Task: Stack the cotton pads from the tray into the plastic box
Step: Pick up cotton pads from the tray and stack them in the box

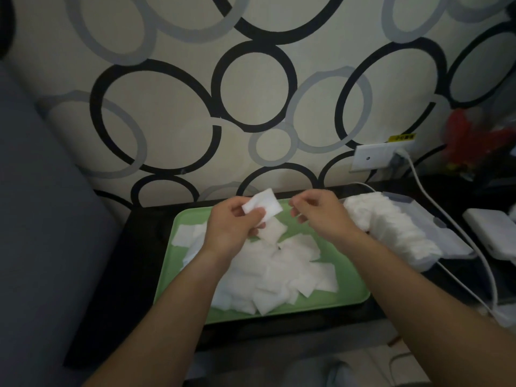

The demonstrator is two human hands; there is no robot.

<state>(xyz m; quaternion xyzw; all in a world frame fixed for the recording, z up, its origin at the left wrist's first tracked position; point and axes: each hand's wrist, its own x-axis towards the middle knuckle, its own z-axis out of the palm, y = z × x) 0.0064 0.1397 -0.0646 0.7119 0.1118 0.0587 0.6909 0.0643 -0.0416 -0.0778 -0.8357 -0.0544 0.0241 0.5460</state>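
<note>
Near edge: both forearms are coming in from the bottom, over a dark table [134,275]. Green tray [349,286] is sitting mid-table and a loose pile of cotton pads [279,275] is covering most of it, with a few strays lying toward its left side. Left hand [231,224] is hovering over the far half of the tray, thumb and fingers pinching one square pad [262,205] and holding it up clear of the pile. A second pad [272,230] is showing just under that hand; can't tell if the lower fingers are holding it or if it's lying on the pile. Right hand [315,213] is hovering just right of the held pad, apart from it, with fingers loosely curled and nothing visible in them. Plastic box [452,236] is lying just right of the tray's far right corner, and a packed row of pads [391,227] is running along inside it. A white cable [474,247] is running past the box's right side up to a wall socket [374,157]. A white device [488,227] is sitting further right. A grey cushion [42,219] is filling the left side. Far back, wallpaper [251,88] with black and grey rings is covering the wall.
</note>
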